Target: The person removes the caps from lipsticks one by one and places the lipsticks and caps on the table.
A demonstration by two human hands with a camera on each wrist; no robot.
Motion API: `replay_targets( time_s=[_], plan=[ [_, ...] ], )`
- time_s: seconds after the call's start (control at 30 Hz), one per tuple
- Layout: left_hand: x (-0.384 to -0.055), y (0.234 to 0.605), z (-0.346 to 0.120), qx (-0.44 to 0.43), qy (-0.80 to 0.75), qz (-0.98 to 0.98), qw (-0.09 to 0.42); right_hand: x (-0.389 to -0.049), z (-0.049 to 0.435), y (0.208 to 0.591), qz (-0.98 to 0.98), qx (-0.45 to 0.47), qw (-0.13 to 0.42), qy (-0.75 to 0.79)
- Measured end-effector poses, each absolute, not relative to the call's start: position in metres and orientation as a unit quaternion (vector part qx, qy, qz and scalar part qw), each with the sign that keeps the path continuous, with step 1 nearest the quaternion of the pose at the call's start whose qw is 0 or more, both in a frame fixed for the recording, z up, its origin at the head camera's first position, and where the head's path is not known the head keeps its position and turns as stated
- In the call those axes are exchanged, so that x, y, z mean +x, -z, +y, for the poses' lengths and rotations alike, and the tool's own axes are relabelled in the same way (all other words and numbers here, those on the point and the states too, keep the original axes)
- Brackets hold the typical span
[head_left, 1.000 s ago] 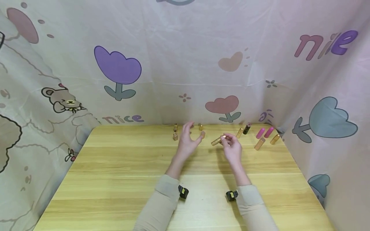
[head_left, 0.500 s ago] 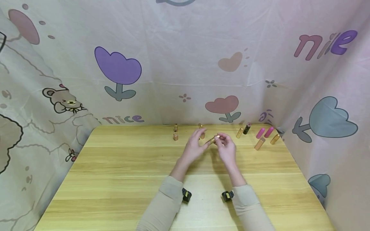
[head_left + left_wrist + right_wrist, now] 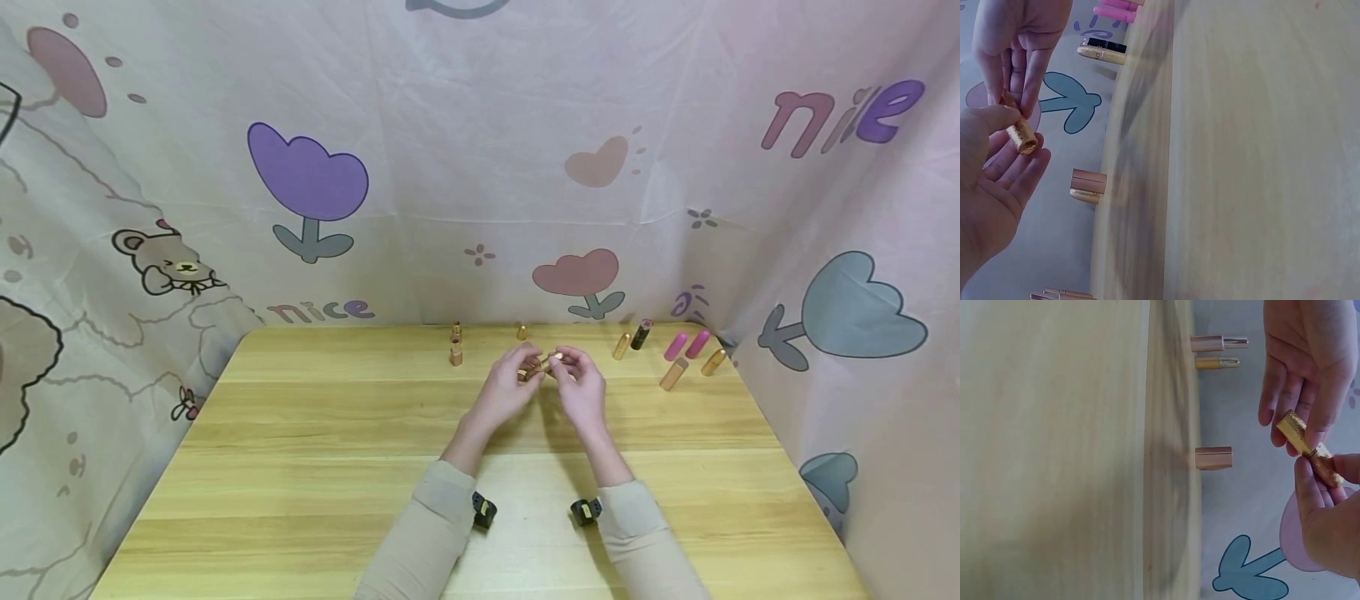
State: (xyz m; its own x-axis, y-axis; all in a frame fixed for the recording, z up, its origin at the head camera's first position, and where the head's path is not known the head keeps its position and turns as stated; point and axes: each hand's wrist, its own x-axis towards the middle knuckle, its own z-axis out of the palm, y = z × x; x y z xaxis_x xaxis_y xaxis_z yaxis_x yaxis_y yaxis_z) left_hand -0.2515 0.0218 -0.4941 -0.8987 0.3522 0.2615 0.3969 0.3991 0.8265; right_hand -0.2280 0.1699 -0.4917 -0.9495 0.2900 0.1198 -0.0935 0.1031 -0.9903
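Note:
Both hands meet above the back middle of the table on one gold lipstick (image 3: 1294, 430). My left hand (image 3: 502, 390) pinches its left end between thumb and fingers. My right hand (image 3: 585, 395) grips the other end, where the thumb and fingertips hide part of the tube. A narrow band shows between the lipstick's two parts in the right wrist view. Just beyond my left hand stands a small gold cap (image 3: 522, 332). A rose-gold cap (image 3: 1214, 458) stands in front of it, hidden by my left hand in the head view.
Two uncapped lipsticks, one rose-gold (image 3: 456, 357) and one gold (image 3: 1210, 362), stand at left. At right stand a gold lipstick (image 3: 622, 345), a black one (image 3: 641, 334), two pink ones (image 3: 676, 347), a rose-gold one (image 3: 674, 374) and another gold one (image 3: 714, 362). A printed curtain (image 3: 420, 167) hangs behind.
My right hand has carried the gold lipstick leftward. My left hand has come right and closed its fingers on the lipstick's free end.

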Motion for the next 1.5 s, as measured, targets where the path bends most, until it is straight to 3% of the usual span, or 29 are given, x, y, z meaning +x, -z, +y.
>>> replay_targets(
  time_s=[1.5],
  plan=[
    [-0.239, 0.477, 0.005, -0.242, 0.498, -0.832, 0.03, -0.216, 0.169, 0.479, -0.687, -0.048, 0.108, -0.717]
  ],
)
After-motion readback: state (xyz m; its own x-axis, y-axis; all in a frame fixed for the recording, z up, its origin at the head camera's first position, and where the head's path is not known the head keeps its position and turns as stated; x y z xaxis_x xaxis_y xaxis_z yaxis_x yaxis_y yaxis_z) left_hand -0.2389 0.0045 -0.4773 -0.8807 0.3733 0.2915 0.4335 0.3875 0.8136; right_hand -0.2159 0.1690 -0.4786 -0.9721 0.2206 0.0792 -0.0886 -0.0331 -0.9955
